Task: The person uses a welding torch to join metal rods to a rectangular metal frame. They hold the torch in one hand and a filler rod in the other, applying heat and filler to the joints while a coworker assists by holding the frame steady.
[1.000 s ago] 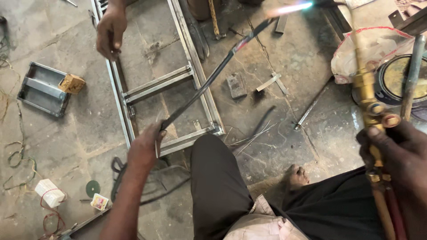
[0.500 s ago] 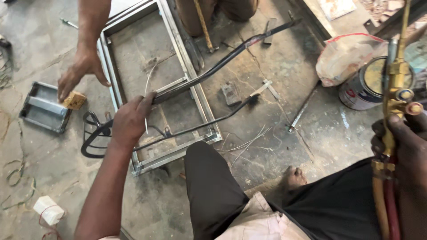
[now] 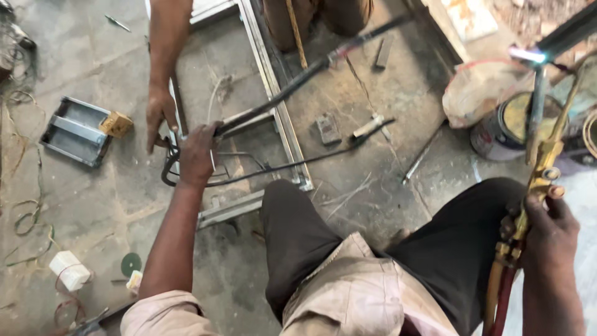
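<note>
Currently left hand [image 3: 198,154] is closed round the near end of a long dark metal rod [image 3: 298,76], which runs up toward 1 o'clock across the frame. Right hand [image 3: 547,231] is clamped on the brass gas torch [image 3: 540,175] at approx 4 o'clock; torch body yellow metal w/ round valve knobs, red hose below, blue-white flame [image 3: 527,56] lit at the tip, approx 2 o'clock. Steel frame [image 3: 281,127]: rectangular, grey angle section, lies flat on rough stained concrete floor [image 3: 93,199] at 11–12 o'clock. One co-worker's hand [image 3: 159,116] rests open on the frame's left rail, just beside the left hand. Thin black cable [image 3: 323,155] trails off to the right across the frame. Count: 1 rod, 1 torch, 1 frame, 1 grey metal tray [image 3: 74,129] at 9 o'clock w/ 1 small tan block [image 3: 116,124] touching it, 1 round paint tin [image 3: 504,127] near the flame, 1 green disc [image 3: 130,264] and 1 white plug box [image 3: 69,270] at 8 o'clock.
</note>
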